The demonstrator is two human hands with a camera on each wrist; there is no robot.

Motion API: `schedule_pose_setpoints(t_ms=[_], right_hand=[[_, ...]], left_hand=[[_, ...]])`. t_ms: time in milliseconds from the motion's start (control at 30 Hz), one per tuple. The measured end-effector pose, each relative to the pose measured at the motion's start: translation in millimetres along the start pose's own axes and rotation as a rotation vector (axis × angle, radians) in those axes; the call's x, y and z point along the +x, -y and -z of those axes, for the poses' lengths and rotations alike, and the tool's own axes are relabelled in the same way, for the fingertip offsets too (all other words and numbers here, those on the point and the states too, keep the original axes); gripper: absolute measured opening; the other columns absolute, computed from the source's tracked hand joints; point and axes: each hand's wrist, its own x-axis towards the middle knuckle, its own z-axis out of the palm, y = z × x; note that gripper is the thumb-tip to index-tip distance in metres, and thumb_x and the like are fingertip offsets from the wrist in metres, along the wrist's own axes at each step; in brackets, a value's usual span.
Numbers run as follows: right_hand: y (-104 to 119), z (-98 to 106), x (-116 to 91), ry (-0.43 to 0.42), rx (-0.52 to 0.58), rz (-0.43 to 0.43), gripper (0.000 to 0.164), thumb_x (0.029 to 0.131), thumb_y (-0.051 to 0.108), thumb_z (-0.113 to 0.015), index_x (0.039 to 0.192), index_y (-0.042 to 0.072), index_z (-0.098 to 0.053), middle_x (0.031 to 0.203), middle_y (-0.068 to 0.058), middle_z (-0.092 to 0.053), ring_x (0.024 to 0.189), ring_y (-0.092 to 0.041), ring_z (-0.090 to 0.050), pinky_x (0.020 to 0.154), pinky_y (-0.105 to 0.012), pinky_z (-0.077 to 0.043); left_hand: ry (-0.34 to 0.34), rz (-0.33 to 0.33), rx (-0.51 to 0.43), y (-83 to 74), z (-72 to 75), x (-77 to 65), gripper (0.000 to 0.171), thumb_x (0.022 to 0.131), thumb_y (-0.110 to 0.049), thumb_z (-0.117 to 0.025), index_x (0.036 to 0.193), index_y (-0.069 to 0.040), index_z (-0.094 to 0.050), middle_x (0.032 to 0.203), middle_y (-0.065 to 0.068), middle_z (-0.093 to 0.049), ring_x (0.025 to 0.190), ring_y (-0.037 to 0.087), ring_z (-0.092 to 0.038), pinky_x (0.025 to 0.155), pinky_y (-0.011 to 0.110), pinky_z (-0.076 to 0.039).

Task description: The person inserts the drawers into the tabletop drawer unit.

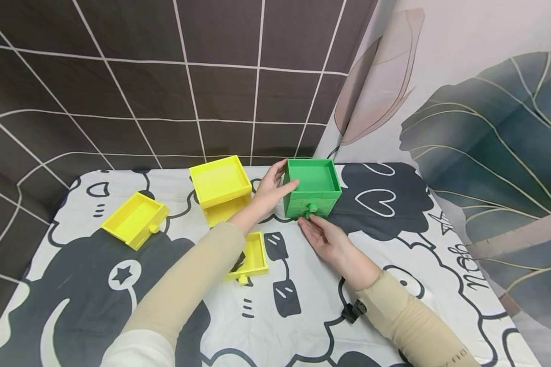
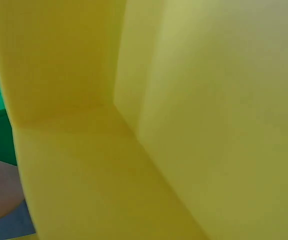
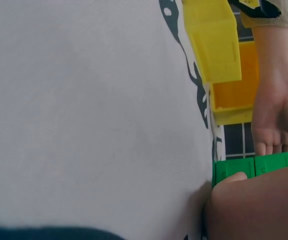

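A green box with small drawers stands near the back of the bed-like patterned surface, its open-topped tray facing up and round knobs on its front. My left hand holds it at the left side, thumb over the rim and fingers reaching behind. Low on the front, my right hand has its fingertips at the lower knob and seems to pinch it; the contact is partly hidden. In the right wrist view, a thumb touches the green front. Yellow walls fill most of the left wrist view.
Left of the green box stands a yellow box with an open front slot. One yellow drawer lies farther left, another lies under my left forearm. A dark gridded curtain hangs behind; a patterned wall hanging is at right.
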Motion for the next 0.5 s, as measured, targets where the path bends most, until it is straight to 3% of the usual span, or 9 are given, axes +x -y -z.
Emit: schedule_pose_setpoints(t_ms=[67,200,267,400,500], right_hand=[[0,-1,-2,0.0,0.002,0.003,0.012,0.111,0.011,-0.051,0.109,0.007,-0.062,0.097,-0.009,-0.075,0.125,-0.018,-0.071,0.122,-0.023,-0.047],[1,-1,-8,0.004,0.001,0.002,0.011,0.111,0.009,-0.051,0.111,0.006,-0.062,0.095,-0.009,-0.076,0.153,-0.019,-0.048,0.123,-0.024,-0.046],[2,-1,-10,0.008,0.001,0.0,0.01,0.111,0.008,-0.052,0.113,0.005,-0.061,0.099,-0.01,-0.076,0.151,-0.019,-0.051,0.123,-0.024,-0.047],[3,1,-17,0.014,-0.005,-0.001,0.011,0.11,0.007,-0.053,0.116,0.004,-0.061,0.113,-0.013,-0.076,0.122,-0.019,-0.073,0.122,-0.025,-0.048],[4,3,-21,0.034,-0.01,-0.002,0.012,0.11,0.007,-0.052,0.117,0.005,-0.062,0.118,-0.012,-0.075,0.104,-0.016,-0.078,0.122,-0.025,-0.047]], left_hand=[[0.004,0.009,0.013,-1.9,0.5,-0.2,0.074,0.104,-0.013,-0.067,0.167,-0.008,-0.028,0.175,0.01,-0.031,0.163,0.025,-0.029,0.138,0.033,-0.023],[0.012,0.029,0.056,-7.3,1.2,-0.2,0.077,0.103,-0.014,-0.069,0.167,-0.007,-0.028,0.175,0.011,-0.031,0.163,0.025,-0.029,0.137,0.032,-0.024],[0.015,0.038,0.088,-10.1,1.7,-0.4,0.078,0.103,-0.015,-0.071,0.167,-0.007,-0.028,0.175,0.011,-0.031,0.163,0.025,-0.029,0.137,0.032,-0.024],[0.016,0.054,0.134,-15.1,2.5,-2.2,0.08,0.102,-0.016,-0.072,0.168,-0.006,-0.027,0.175,0.012,-0.031,0.163,0.026,-0.029,0.137,0.033,-0.025],[0.021,0.067,0.138,-18.8,3.1,-5.6,0.079,0.103,-0.016,-0.071,0.168,-0.007,-0.027,0.175,0.013,-0.031,0.163,0.027,-0.03,0.136,0.034,-0.027]])
